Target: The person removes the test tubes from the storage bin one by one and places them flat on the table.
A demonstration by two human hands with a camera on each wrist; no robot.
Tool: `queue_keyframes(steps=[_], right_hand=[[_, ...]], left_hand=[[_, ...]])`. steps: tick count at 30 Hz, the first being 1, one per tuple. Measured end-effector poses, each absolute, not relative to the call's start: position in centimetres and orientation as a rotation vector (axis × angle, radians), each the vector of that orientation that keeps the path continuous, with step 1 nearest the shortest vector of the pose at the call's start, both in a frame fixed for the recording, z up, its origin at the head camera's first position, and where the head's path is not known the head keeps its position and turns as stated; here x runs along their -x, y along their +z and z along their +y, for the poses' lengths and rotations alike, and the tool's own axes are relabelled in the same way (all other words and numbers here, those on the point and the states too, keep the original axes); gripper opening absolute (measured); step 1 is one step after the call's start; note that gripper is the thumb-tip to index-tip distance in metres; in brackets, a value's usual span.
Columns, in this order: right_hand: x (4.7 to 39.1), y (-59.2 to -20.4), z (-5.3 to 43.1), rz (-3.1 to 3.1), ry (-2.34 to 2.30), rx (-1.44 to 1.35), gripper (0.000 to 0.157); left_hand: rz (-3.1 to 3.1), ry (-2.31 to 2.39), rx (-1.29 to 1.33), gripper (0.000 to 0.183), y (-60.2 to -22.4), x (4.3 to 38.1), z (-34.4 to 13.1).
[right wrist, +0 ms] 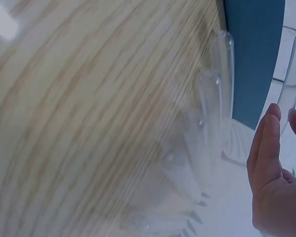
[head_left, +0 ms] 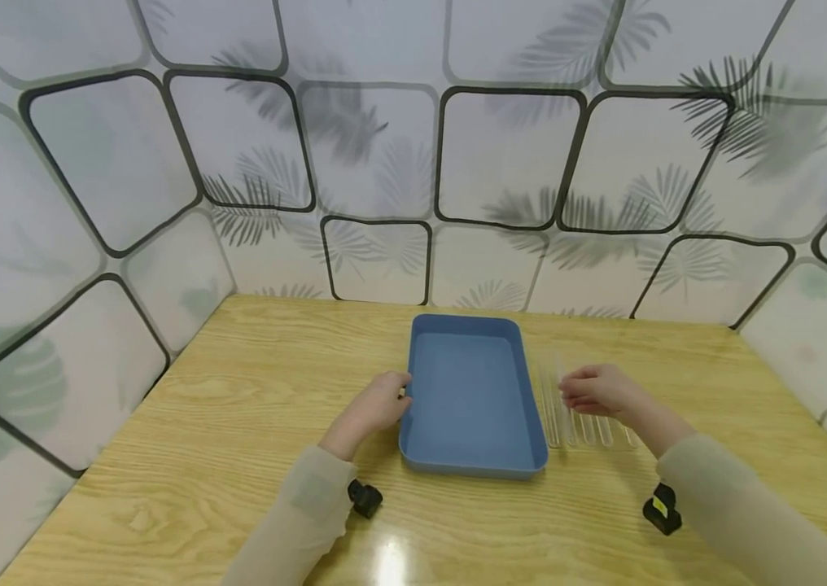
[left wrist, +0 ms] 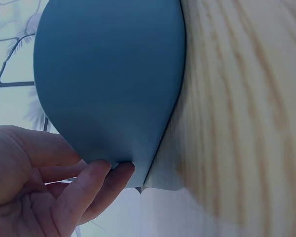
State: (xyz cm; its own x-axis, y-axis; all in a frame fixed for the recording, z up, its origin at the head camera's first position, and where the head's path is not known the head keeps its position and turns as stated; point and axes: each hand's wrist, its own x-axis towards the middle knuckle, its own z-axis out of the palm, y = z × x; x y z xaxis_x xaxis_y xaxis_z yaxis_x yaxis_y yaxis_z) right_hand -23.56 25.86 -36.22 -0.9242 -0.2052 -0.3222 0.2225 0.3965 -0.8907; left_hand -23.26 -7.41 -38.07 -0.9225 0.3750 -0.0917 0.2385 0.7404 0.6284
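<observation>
My left hand (head_left: 378, 400) holds the left side of a blue rectangular tray (head_left: 468, 471). In the left wrist view, fingertips (left wrist: 124, 169) lie against the tray's outer wall, and another finger passes behind its edge. To the right of the tray, my right hand (head_left: 600, 388) pinches a clear test tube (right wrist: 294, 69) between thumb and fingers, raised above the table. Several more clear test tubes (head_left: 588, 430) lie side by side on the table under and beside this hand, their rounded ends toward me. Transparent walls make their outlines faint.
The wood-grain table (head_left: 260, 382) carries the tray and tubes. A patterned curtain (head_left: 369, 163) closes in the back and both sides. Black wrist devices, one at the left wrist (head_left: 365, 498) and one at the right wrist (head_left: 662, 510), hang below the sleeves.
</observation>
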Motion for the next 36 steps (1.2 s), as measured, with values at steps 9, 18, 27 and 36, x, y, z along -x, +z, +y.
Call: queue_keyframes(steps=[9,18,27,36], right_hand=[[23.3,-36.2,28.3,2.297,-1.554,-0.074,0.039],[23.2,-36.5,31.0,2.331,-1.521,-0.114,0.038],[23.3,-37.4,34.4,2.285,-1.581,-0.072,0.039],[23.0,-36.9,34.6,2.368,-1.478,-0.193,0.033]], left_hand=[[2.72,0.959,-0.496,0.041,-38.0,23.2,-7.4],[2.711,0.962,-0.473,0.041,-38.1,23.3,-7.4],[2.728,0.938,-0.48,0.041,-38.1,23.3,-7.3],[2.725,0.945,-0.481,0.041,-38.1,23.3,-7.5]])
